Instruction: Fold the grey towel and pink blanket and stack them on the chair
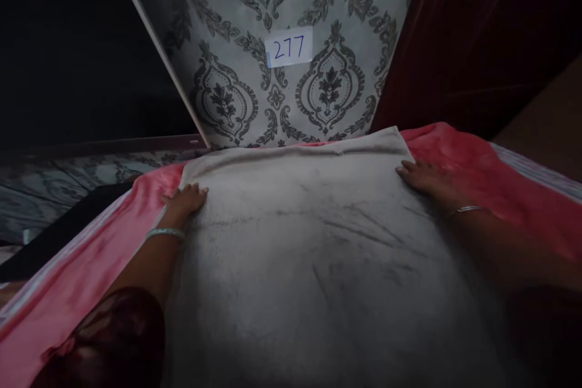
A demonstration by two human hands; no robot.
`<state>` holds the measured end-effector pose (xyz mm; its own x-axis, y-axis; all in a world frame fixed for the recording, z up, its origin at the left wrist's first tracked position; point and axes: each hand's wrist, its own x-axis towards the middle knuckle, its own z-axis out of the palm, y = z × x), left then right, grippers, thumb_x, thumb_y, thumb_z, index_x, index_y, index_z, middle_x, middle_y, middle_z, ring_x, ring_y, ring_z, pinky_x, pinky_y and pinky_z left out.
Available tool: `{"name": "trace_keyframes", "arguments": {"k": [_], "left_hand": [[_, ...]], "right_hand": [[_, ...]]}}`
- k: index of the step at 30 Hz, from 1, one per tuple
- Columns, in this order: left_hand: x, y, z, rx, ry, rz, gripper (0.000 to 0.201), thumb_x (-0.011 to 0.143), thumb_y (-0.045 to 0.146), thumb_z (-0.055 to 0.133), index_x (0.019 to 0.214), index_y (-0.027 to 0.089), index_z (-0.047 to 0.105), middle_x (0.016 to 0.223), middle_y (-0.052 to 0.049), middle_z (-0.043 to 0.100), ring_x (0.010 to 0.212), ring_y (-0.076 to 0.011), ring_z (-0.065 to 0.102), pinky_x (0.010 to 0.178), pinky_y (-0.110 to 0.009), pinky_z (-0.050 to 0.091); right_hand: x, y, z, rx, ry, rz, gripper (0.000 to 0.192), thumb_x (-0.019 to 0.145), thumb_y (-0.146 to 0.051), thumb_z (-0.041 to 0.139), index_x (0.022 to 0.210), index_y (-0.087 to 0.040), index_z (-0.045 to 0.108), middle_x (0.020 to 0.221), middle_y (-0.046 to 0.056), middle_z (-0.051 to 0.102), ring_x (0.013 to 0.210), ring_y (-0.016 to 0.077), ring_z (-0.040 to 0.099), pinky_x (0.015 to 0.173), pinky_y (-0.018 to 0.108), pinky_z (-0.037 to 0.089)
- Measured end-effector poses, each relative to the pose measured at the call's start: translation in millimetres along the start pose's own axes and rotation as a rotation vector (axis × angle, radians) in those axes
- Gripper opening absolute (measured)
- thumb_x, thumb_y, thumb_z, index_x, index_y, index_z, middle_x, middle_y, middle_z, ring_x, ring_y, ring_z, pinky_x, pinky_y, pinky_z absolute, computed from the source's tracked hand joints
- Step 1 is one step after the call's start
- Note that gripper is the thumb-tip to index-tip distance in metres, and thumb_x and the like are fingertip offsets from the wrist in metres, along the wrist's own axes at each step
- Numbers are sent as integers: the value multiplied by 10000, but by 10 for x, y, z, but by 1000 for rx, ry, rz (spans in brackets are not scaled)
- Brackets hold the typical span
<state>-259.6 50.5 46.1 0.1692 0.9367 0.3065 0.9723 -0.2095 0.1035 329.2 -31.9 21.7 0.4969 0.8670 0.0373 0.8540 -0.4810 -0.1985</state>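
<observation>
A pale grey-white cloth [282,242] with a soft, brushed surface lies spread out in front of me, over a pink blanket [459,163]. Along its far end runs a loose fold, and darker streaks mark its middle. On the cloth's left edge rests my left hand [184,201], palm down with the fingers stretched out. My right hand [425,179] lies flat across the right edge, fingers apart, partly over the pink blanket. Neither hand grips anything that I can see. The cloth's near end fades into shadow.
Behind the cloth stands a wall with patterned wallpaper [273,103], bearing a paper label [288,47] reading 277. A large black panel [82,48] is at the left. Dark red furniture [454,42] stands at the right.
</observation>
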Motion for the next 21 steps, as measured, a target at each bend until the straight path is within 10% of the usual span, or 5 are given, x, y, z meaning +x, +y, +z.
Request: {"name": "trace_keyframes", "arguments": {"k": [5, 8, 12, 16, 21], "left_hand": [[-318, 894, 91, -49, -107, 223, 426, 999, 472, 503, 1365, 271, 586, 1466, -85, 565, 1367, -266, 498, 1123, -503, 420], [-817, 1492, 241, -133, -254, 653, 581, 1014, 523, 405, 1550, 299, 398, 1635, -72, 378, 1529, -273, 288, 1233, -550, 249], [-1224, 1800, 294, -121, -255, 720, 626, 1023, 513, 371, 1600, 281, 298, 1670, -70, 294, 1553, -278, 223, 1255, -569, 186], [-1152, 1317, 133, -18, -254, 464, 591, 1006, 488, 425, 1563, 291, 394, 1648, -80, 343, 1536, -306, 271, 1235, -567, 232], [-1222, -52, -114, 148, -146, -67, 550, 1003, 390, 357, 1507, 207, 479, 1593, -143, 428, 1487, -356, 355, 1173, -628, 288]], "right_hand": [[-1005, -923, 53, 11, 99, -512, 568, 1032, -337, 307, 1555, -130, 391, 1664, 153, 234, 1534, 319, 211, 1190, 582, 281], [-1703, -1333, 373, 26, 23, -872, 593, 1028, -395, 329, 1593, -215, 338, 1667, 85, 241, 1543, 274, 201, 1227, 560, 220], [-1875, -1268, 523, -5, -71, -832, 643, 1020, -492, 328, 1604, -221, 316, 1660, 74, 261, 1541, 291, 203, 1232, 572, 183], [-1409, -426, 312, -56, -33, -384, 614, 1016, -486, 308, 1575, -241, 374, 1654, 85, 282, 1520, 332, 253, 1202, 591, 234], [-1271, 869, 187, -29, 75, -2, 681, 1011, -534, 198, 1546, -164, 402, 1608, 172, 361, 1480, 384, 306, 1146, 610, 306]]}}
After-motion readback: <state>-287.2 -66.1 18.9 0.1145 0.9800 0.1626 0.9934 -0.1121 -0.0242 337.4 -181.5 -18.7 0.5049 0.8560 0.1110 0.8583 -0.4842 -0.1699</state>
